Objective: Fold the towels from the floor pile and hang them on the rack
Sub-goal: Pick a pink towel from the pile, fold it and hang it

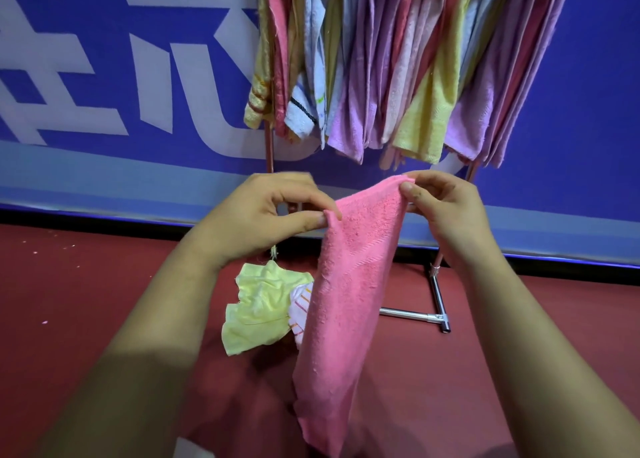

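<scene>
Pinching pink towel [346, 284] top corners, left hand [256, 215] and right hand [446, 212] hold it hanging between them; yellow towel [256, 305] on floor below left hand; rack [438, 284] behind.

Both forearms are bare right to the picture's edge, and so are the left hand [263, 215] and the right hand [446, 212]. The fingernails are short, plain and unpainted.

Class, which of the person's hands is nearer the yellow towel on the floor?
Left. The left hand is almost directly above the yellow towel; the right hand is off to its right, beyond the pink towel both hands pinch.
</scene>
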`<state>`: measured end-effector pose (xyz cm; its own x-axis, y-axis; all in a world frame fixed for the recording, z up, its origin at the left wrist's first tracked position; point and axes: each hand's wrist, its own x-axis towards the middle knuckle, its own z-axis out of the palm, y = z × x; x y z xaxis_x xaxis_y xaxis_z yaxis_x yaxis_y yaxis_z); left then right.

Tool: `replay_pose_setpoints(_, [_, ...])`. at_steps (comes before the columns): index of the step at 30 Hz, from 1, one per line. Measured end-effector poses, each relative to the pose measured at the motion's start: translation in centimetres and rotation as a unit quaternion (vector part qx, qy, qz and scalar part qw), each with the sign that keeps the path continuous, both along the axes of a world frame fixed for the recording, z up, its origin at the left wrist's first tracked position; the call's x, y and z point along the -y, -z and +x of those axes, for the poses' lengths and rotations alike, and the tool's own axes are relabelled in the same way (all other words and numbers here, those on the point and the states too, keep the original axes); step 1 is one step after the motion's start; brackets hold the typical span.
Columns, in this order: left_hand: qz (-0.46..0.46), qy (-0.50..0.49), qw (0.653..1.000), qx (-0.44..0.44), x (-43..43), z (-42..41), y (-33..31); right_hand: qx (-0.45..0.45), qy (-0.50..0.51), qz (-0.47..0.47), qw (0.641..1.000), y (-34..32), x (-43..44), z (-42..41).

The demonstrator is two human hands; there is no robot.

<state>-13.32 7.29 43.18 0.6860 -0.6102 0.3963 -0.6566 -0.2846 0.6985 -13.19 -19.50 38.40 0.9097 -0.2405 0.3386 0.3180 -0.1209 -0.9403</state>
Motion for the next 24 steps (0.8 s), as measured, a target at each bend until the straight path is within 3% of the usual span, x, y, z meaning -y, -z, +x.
replay_pose_setpoints(3, [0.033, 0.045, 0.995, 0.079, 0.7, -0.8, -0.8, -0.01, -0.019, -0.023, 0.999, 0.1, -0.9, -0.1])
replay_pose_setpoints(6, [0.057, 0.091, 0.993, 0.041, 1.3, -1.5, -0.9, -0.027, -0.061, -0.063, 0.996, 0.2, -2.2, -0.1])
replay_pose_setpoints(8, [0.072, 0.041, 0.996, 0.018, 1.4, -1.3, -0.5, -0.031, -0.075, -0.06, 0.995, 0.1, -2.9, -0.2])
replay_pose_setpoints(13, [0.051, -0.111, 0.991, 0.053, 1.5, -0.3, 0.8, -0.032, -0.108, -0.012, 0.994, -0.2, -4.8, -0.8])
replay_pose_setpoints(19, [0.011, -0.173, 0.983, 0.053, 2.0, -0.1, 0.9, -0.035, -0.143, 0.039, 0.988, -0.3, -6.3, -1.2])
replay_pose_setpoints(24, [-0.007, -0.194, 0.979, 0.061, 2.3, 0.1, 1.0, -0.015, -0.176, 0.018, 0.984, -0.4, -6.4, -1.6])
